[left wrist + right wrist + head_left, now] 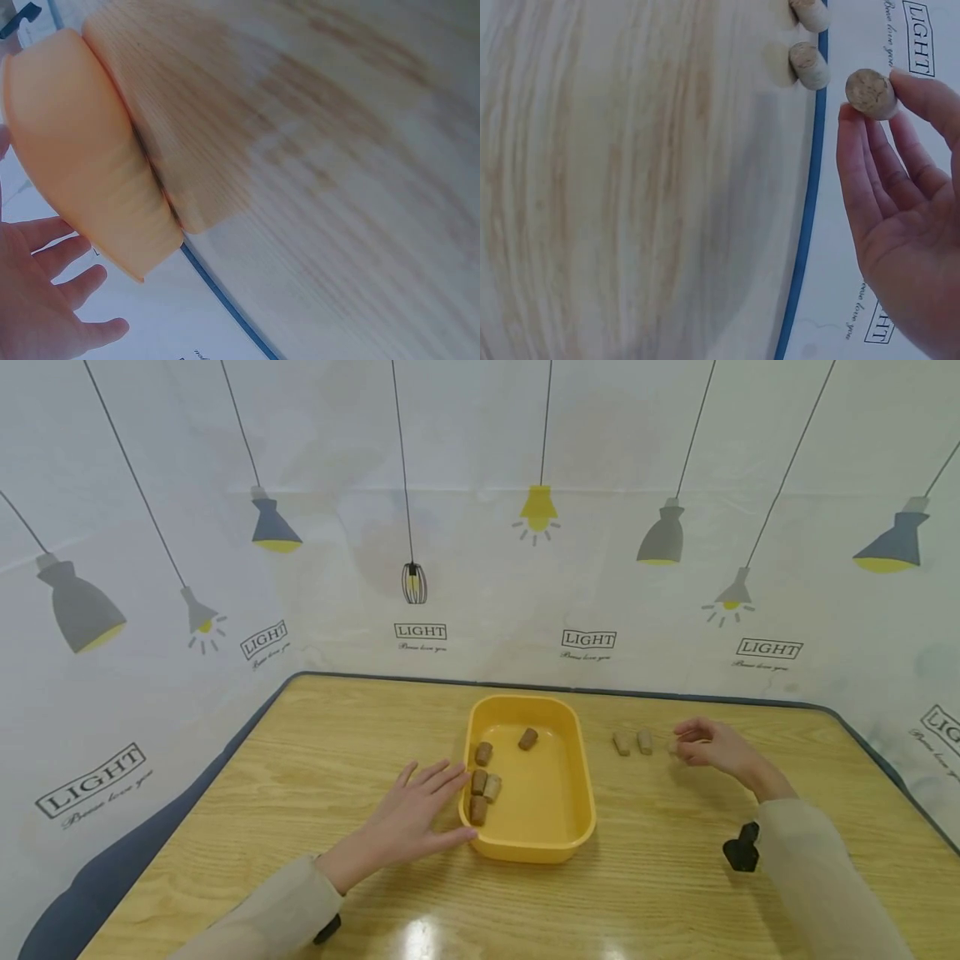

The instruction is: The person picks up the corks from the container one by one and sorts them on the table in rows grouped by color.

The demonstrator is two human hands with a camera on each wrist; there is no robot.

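Observation:
My right hand (716, 750) pinches a light cork (871, 94) between thumb and fingers, above the table right of the tray. Two more light corks, one (621, 743) farther left and another (645, 742) closer to the hand, lie on the table. With its fingers spread straight, my left hand (408, 818) touches the left rim of a yellow plastic tray (589, 802). Inside the tray are several brown corks (528, 739), most along the left wall, and one light cork (492, 788). In the left wrist view, the tray's outer wall (82, 135) hides its contents.
The wooden table (330, 735) has a dark blue edge at the back. Behind it hangs a pale backdrop (480, 568) printed with lamps. Black wrist-camera parts (742, 850) show by the right sleeve (817, 868).

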